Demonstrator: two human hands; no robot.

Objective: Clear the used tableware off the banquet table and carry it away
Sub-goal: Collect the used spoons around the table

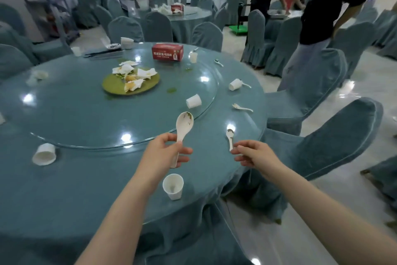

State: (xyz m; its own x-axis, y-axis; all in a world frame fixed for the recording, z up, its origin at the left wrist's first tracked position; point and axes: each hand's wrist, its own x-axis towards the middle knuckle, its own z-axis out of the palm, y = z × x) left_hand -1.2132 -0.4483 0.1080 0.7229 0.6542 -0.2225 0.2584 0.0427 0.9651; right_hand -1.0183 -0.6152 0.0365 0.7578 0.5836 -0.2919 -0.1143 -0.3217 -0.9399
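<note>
Nearest to us, an upright paper cup [173, 186] stands on the banquet table [90, 178] just below our left hand [163, 153]. Our left hand curls its fingers and thumb round the handle of a large white serving spoon [183, 124], whose soiled bowl points up and away from us. Our right hand [255, 155] pinches the handle end of a small white spoon [230, 138] between thumb and fingertips; we cannot tell whether its bowl touches the tabletop. Beyond both hands lies the glass turntable [75, 118], bearing a green plate [113, 87] strewn with crumpled napkins [133, 73], a tipped cup [193, 101] and a red tissue box [167, 52]. Another tipped cup [44, 154] lies on the table at left, just outside the turntable's edge. Further right, another spoon [241, 107] rests near the table's rim, and a cup [234, 84] lies on its side beyond it.
</note>
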